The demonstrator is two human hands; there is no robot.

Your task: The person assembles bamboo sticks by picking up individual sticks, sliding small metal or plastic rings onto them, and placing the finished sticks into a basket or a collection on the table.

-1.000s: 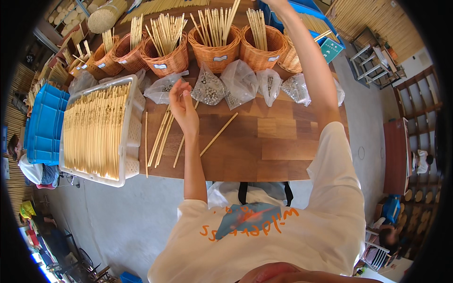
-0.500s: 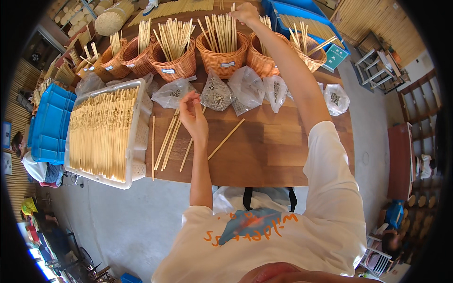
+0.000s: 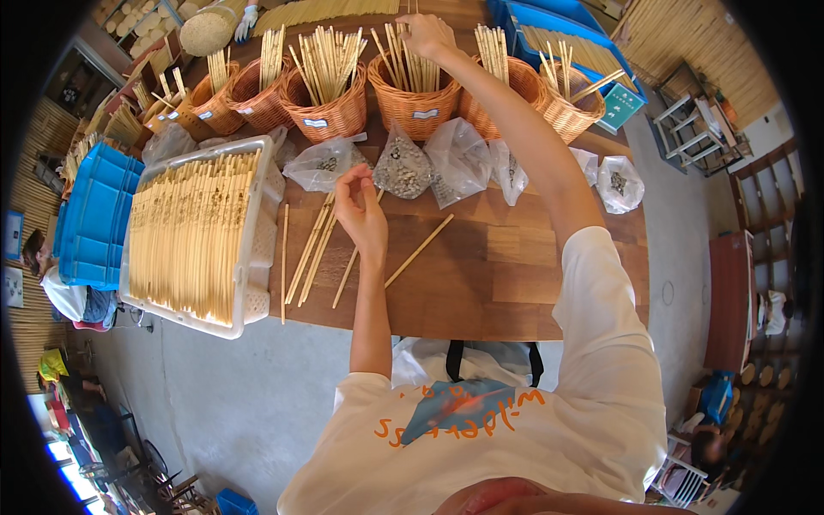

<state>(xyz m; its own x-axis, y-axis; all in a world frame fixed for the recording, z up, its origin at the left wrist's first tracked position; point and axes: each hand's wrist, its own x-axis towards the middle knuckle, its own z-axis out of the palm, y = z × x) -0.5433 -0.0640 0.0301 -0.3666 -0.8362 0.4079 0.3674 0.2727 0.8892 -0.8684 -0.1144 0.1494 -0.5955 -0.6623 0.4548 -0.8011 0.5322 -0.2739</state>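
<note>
My right hand (image 3: pixel 427 36) reaches over the middle wicker basket (image 3: pixel 414 107). Its fingers are closed at the tops of the bamboo sticks (image 3: pixel 410 67) standing in it; exactly how many they grip is hidden. My left hand (image 3: pixel 360 210) hovers over the wooden table (image 3: pixel 524 292), palm inward and fingers loosely bent apart, with nothing visible in it. Close to its fingertips lies a clear plastic bag of small grey pieces (image 3: pixel 403 167). Several loose sticks (image 3: pixel 319 249) lie left of and under this hand, and another stick (image 3: pixel 419 251) lies to its right.
A white plastic crate (image 3: pixel 257 257) full of aligned sticks stands at the left, beside blue bins (image 3: pixel 94 215). More wicker baskets (image 3: pixel 324 120) line the back, with clear bags (image 3: pixel 459 163) before them. A blue crate (image 3: pixel 566 43) and green sign (image 3: pixel 620 105) stand back right. A pale glove (image 3: pixel 247 21) shows far left.
My right hand has moved left across the tops of the sticks in the middle basket. My left hand stays nearly in place. The whole view has shifted slightly.
</note>
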